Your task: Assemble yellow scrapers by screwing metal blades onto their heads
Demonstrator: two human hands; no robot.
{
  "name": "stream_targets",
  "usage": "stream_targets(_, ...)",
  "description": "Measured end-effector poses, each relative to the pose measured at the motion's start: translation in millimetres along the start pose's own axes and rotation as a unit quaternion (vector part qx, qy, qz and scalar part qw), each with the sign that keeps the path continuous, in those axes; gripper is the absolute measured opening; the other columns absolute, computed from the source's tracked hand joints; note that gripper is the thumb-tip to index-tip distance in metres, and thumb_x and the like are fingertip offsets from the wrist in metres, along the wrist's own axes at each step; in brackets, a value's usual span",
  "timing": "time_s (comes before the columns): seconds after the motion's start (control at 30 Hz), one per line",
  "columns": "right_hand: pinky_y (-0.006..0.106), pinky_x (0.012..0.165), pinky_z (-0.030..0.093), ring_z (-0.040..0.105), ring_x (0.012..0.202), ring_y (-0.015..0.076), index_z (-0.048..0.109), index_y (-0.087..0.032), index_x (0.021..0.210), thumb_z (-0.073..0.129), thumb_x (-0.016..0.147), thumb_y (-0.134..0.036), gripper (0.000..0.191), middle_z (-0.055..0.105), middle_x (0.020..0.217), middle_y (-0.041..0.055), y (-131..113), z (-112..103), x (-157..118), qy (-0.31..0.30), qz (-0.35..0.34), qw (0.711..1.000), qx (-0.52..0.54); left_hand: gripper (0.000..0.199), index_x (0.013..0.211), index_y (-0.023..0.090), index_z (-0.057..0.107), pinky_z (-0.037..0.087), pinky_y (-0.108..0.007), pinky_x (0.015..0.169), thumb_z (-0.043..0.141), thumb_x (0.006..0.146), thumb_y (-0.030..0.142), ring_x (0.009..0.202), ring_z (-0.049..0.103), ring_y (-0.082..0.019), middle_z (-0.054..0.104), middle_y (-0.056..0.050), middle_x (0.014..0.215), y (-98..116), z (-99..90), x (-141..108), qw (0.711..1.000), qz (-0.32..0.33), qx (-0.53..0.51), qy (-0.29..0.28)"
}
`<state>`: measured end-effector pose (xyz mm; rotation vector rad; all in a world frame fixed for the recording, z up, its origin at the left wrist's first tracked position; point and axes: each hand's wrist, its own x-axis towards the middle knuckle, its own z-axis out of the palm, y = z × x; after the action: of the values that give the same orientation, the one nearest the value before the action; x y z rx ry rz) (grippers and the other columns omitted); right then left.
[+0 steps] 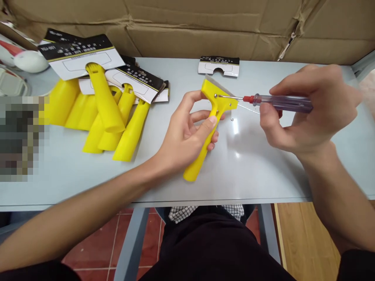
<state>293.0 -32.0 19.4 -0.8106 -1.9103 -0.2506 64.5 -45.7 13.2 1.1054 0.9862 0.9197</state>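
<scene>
My left hand [190,130] is wrapped round the handle of a yellow scraper [220,102], holding it tilted above the table with its head up and away from me. A metal blade edge shows along the top of the head, and two screws sit in its face. Closed round the clear purple handle of a screwdriver [284,102] is my right hand [313,109]. The screwdriver's thin shaft points left, and its tip meets the left screw [215,95]. On the table just below the head lies a small nut [232,119].
Several yellow scrapers [131,132] with black-and-white card sleeves [84,58] are piled at the left. One loose card sleeve [219,67] lies at the back. Brown cardboard [187,27] walls the table's [164,191] far edge. A white rounded object [31,61] stands at the far left.
</scene>
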Motion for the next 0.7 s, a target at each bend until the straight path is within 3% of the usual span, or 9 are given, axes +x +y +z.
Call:
stream_targets(0.13, 0.028, 0.049, 0.04, 0.056, 0.049, 0.0104, 0.064, -0.027, 0.089, 0.071, 0.093, -0.031, 0.009, 0.067, 0.069, -0.006, -3.6, 6.0, -3.0, 0.009, 0.032, 0.997, -0.062, 0.047, 0.132, 0.03, 0.054, 0.053, -0.031, 0.056, 0.08, 0.093, 0.028, 0.064, 0.063, -0.015, 0.079, -0.006, 0.102, 3.1, 0.1, 3.1, 0.999, 0.008, 0.022, 0.032)
stream_targets(0.23, 0.028, 0.045, 0.037, 0.044, 0.04, 0.0097, 0.062, -0.026, 0.082, 0.06, 0.102, -0.042, 0.026, 0.055, 0.053, -0.0071, -4.4, 11.3, -5.5, 0.002, 0.042, 0.996, -0.074, 0.047, 0.133, 0.03, 0.053, 0.053, -0.03, 0.056, 0.078, 0.094, 0.027, 0.064, 0.063, -0.014, 0.08, -0.006, 0.104, 1.9, 0.3, 5.2, 0.999, 0.011, 0.026, 0.042)
stream_targets(0.33, 0.028, 0.044, 0.036, 0.039, 0.039, 0.0092, 0.059, -0.025, 0.079, 0.055, 0.104, -0.038, 0.029, 0.051, 0.05, -0.0071, -6.1, 13.0, -5.8, 0.012, 0.045, 0.997, -0.064, 0.045, 0.132, 0.028, 0.053, 0.052, -0.028, 0.054, 0.077, 0.094, 0.026, 0.063, 0.063, -0.013, 0.08, -0.008, 0.107, -0.3, 0.8, 5.5, 0.999, 0.014, 0.023, 0.037)
stream_targets(0.53, 0.032, 0.049, 0.047, 0.067, 0.059, 0.0175, 0.063, -0.026, 0.091, 0.069, 0.097, -0.038, 0.014, 0.07, 0.071, -0.0011, -11.5, 8.4, -3.4, 0.022, 0.07, 0.995, -0.063, 0.042, 0.129, 0.026, 0.053, 0.051, -0.027, 0.055, 0.076, 0.094, 0.023, 0.063, 0.063, -0.011, 0.077, -0.009, 0.111, -0.2, 0.6, 4.2, 0.999, 0.032, 0.015, 0.021)
stream_targets(0.7, 0.035, 0.05, 0.051, 0.067, 0.067, 0.0196, 0.061, -0.029, 0.081, 0.073, 0.092, -0.026, 0.017, 0.074, 0.088, 0.002, -7.4, 8.2, -1.4, 0.022, -0.008, 0.999, -0.028, 0.043, 0.132, 0.026, 0.053, 0.05, -0.027, 0.055, 0.074, 0.094, 0.021, 0.063, 0.063, -0.012, 0.076, -0.009, 0.109, 0.9, -0.3, 5.3, 0.999, 0.032, 0.013, 0.015)
